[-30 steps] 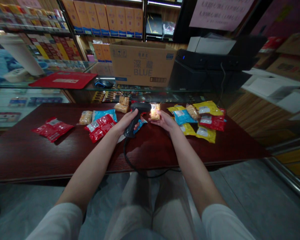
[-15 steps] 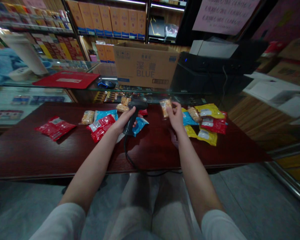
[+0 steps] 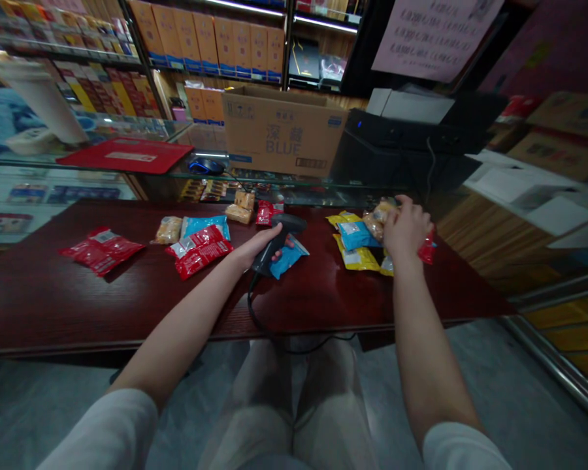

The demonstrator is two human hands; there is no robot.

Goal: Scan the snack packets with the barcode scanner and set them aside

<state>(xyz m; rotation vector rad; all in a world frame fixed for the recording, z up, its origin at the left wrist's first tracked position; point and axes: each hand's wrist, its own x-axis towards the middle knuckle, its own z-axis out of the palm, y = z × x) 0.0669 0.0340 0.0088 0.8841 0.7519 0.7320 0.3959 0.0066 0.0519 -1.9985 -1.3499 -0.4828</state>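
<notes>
My left hand (image 3: 262, 249) is wrapped around the handle of a black barcode scanner (image 3: 291, 224), whose cord hangs down past the table edge. Behind that hand a blue snack packet (image 3: 288, 259) lies on the table, partly hidden by it. Over the pile at the right, my right hand (image 3: 408, 228) grips a tan, clear-wrapped snack packet (image 3: 385, 211), largely covered by its fingers. Beside and beneath it are another tan packet (image 3: 373, 226), a blue packet (image 3: 355, 235), yellow packets (image 3: 355, 256) and a red packet (image 3: 427, 249).
Red packets (image 3: 101, 250), a blue packet (image 3: 206, 226) and tan snacks (image 3: 240, 213) lie on the left and middle of the dark table (image 3: 176, 313). Behind stand a glass counter (image 3: 308, 189), a cardboard box (image 3: 284, 134), a mouse (image 3: 206, 166) and a black printer-like machine (image 3: 402, 147).
My right hand has carried the tan packet from mid-table rightward to the pile. My left hand has shifted slightly right with the scanner, and a red packet behind it shows more.
</notes>
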